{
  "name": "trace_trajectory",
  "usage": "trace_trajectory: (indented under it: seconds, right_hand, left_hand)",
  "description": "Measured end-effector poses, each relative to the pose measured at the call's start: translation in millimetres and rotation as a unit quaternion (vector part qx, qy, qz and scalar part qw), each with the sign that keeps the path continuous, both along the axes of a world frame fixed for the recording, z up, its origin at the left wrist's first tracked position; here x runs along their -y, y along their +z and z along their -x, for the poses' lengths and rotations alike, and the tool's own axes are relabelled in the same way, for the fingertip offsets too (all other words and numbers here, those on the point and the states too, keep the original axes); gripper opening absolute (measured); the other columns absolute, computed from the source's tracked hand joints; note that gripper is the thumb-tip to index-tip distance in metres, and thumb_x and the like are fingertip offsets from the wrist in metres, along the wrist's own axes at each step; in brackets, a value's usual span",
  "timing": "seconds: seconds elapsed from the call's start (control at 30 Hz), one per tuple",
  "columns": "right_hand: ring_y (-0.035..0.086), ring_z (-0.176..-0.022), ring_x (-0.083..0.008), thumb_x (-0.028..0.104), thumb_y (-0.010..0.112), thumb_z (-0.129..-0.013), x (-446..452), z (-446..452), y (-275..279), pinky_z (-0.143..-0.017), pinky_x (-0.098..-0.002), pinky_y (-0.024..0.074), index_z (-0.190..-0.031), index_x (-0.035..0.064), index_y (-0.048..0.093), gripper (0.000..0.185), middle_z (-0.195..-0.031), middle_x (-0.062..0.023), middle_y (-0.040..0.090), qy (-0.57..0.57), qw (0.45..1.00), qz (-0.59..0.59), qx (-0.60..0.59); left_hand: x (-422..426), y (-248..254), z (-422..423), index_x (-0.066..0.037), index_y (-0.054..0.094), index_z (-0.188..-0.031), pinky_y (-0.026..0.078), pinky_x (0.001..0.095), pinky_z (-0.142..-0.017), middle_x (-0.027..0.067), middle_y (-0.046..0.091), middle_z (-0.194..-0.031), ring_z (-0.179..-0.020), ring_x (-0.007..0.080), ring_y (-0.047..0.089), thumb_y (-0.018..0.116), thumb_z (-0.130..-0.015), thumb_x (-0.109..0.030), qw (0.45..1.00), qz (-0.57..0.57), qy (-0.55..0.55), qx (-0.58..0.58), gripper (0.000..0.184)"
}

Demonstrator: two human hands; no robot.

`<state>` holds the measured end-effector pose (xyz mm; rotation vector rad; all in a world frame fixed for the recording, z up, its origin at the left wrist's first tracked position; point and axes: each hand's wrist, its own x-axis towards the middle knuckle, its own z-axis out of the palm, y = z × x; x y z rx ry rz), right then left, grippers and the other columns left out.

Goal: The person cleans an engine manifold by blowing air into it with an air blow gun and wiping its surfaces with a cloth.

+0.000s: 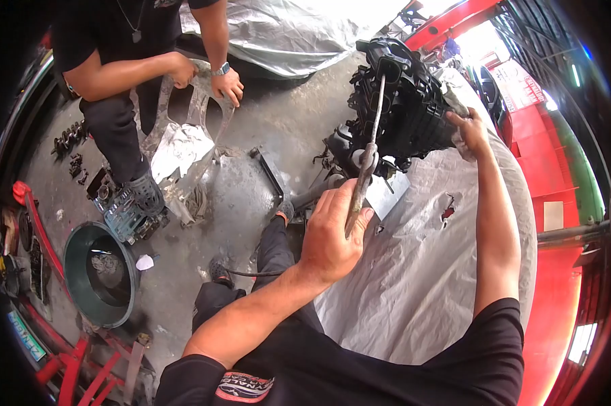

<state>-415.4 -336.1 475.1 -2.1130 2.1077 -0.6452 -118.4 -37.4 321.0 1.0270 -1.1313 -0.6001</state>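
Observation:
A long thin-nozzled air blow gun (365, 177) with a worn handle is gripped in my left hand (336, 233), fingers wrapped round it. Its metal tip reaches one of the openings of a black intake manifold (414, 115). My right hand (471, 132) steadies the manifold at its right side, with a grey rag (462, 147) bunched under the fingers. A dark hose (255, 274) passes behind my left forearm; where it joins is hidden.
A grey cover (414, 271) drapes the surface on my right. Another person (112, 68) leans on a perforated seat (163, 101) holding a white cloth (180, 149). Left on the floor are an engine block part (133, 210), a dark green basin (75, 271) and red stands (75, 372).

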Motion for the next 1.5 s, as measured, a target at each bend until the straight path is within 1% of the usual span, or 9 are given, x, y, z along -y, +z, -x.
trace_trajectory:
  seconds: [0.37, 0.5, 0.63, 0.73, 0.83, 0.87, 1.03, 1.27, 1.5]
  right_hand:
    - [0.069, -0.108, -0.0294, 0.048, 0.087, -0.079, 7.2, 7.6, -1.5, -0.092, -0.0385, 0.0537, -0.148, -0.0014, 0.050, 0.092, -0.122, -0.0227, 0.070, -0.028, 0.999, -0.024, -0.003]
    - [0.070, -0.107, -0.0284, 0.049, 0.087, -0.078, 17.3, 18.8, -2.3, -0.089, -0.0382, 0.0545, -0.147, -0.0016, 0.050, 0.094, -0.120, -0.0223, 0.071, -0.006, 0.999, -0.032, -0.016]
    - [0.069, -0.089, -0.0231, 0.050, 0.088, -0.076, 12.4, 14.5, -3.2, -0.081, -0.0359, 0.0540, -0.146, -0.0025, 0.051, 0.095, -0.106, -0.0173, 0.073, -0.008, 1.000, -0.008, -0.020]
    - [0.064, -0.076, -0.0194, 0.051, 0.088, -0.075, 21.2, 24.0, -9.5, -0.075, -0.0348, 0.0524, -0.146, -0.0028, 0.051, 0.096, -0.095, -0.0131, 0.072, -0.005, 0.997, 0.051, -0.054]
    - [0.065, -0.078, -0.0208, 0.052, 0.088, -0.075, 19.4, 21.4, -5.0, -0.076, -0.0356, 0.0528, -0.147, -0.0026, 0.050, 0.098, -0.097, -0.0142, 0.072, -0.003, 1.000, -0.023, -0.017]
    - [0.068, -0.087, -0.0234, 0.052, 0.087, -0.076, 28.3, 30.9, -7.9, -0.080, -0.0361, 0.0536, -0.148, -0.0026, 0.050, 0.098, -0.104, -0.0168, 0.073, 0.009, 1.000, -0.019, -0.019]
    - [0.068, -0.114, -0.0316, 0.055, 0.085, -0.077, 24.7, 26.6, -2.0, -0.097, -0.0392, 0.0513, -0.148, -0.0042, 0.049, 0.099, -0.124, -0.0251, 0.070, -0.012, 0.998, -0.044, -0.035]
    - [0.073, -0.093, -0.0266, 0.060, 0.083, -0.078, 26.3, 26.5, 0.1, -0.081, -0.0384, 0.0560, -0.144, -0.0006, 0.053, 0.095, -0.107, -0.0195, 0.074, -0.001, 0.997, -0.054, -0.050]
    - [0.072, -0.096, -0.0281, 0.058, 0.084, -0.078, 19.9, 18.3, 1.3, -0.082, -0.0389, 0.0560, -0.150, -0.0022, 0.047, 0.101, -0.113, -0.0221, 0.073, -0.037, 0.997, -0.050, -0.045]
  left_hand:
    - [47.4, 1.8, 3.5, 0.000, 0.061, -0.125, 0.055, 0.0384, -0.078, 0.0156, 0.071, -0.096, -0.088, 0.0292, 0.071, 0.072, -0.095, -0.009, 0.999, -0.015, 0.031, -0.005, 0.034]
    - [57.6, 10.3, 4.3, 0.000, 0.061, -0.119, 0.054, 0.0380, -0.074, 0.0150, 0.070, -0.089, -0.082, 0.0284, 0.070, 0.071, -0.096, -0.013, 0.998, -0.056, -0.006, -0.036, 0.028]
    - [57.6, 12.5, 9.5, 0.000, 0.061, -0.118, 0.053, 0.0399, -0.075, 0.0149, 0.069, -0.088, -0.080, 0.0300, 0.069, 0.070, -0.097, -0.013, 0.999, -0.032, 0.014, -0.030, 0.026]
    - [67.1, 19.9, 10.2, -0.001, 0.058, -0.118, 0.050, 0.0489, -0.085, 0.0201, 0.065, -0.101, -0.099, 0.0411, 0.063, 0.067, -0.095, -0.009, 0.997, -0.065, -0.024, -0.034, 0.027]
    - [58.5, 8.6, 17.8, 0.000, 0.059, -0.126, 0.051, 0.0437, -0.085, 0.0163, 0.068, -0.102, -0.096, 0.0333, 0.066, 0.070, -0.095, -0.009, 0.999, -0.030, 0.005, -0.016, 0.034]
    - [47.6, 5.9, 15.5, 0.000, 0.057, -0.132, 0.050, 0.0427, -0.091, 0.0158, 0.068, -0.111, -0.107, 0.0331, 0.063, 0.070, -0.094, -0.008, 0.999, -0.042, -0.013, -0.003, 0.041]
    - [-3.9, -13.2, 8.5, 0.001, 0.057, -0.135, 0.050, 0.0409, -0.095, 0.0151, 0.067, -0.115, -0.110, 0.0326, 0.063, 0.071, -0.093, -0.005, 1.000, 0.000, -0.018, -0.004, 0.045]
    - [-10.4, -10.9, 10.8, 0.004, 0.056, -0.133, 0.052, 0.0411, -0.088, 0.0172, 0.066, -0.109, -0.100, 0.0336, 0.065, 0.073, -0.092, -0.004, 0.999, -0.005, -0.039, -0.015, 0.045]
    - [-7.3, -0.9, 8.3, 0.006, 0.054, -0.134, 0.052, 0.0425, -0.086, 0.0177, 0.068, -0.106, -0.098, 0.0349, 0.065, 0.073, -0.092, -0.002, 1.000, 0.010, -0.021, -0.013, 0.047]
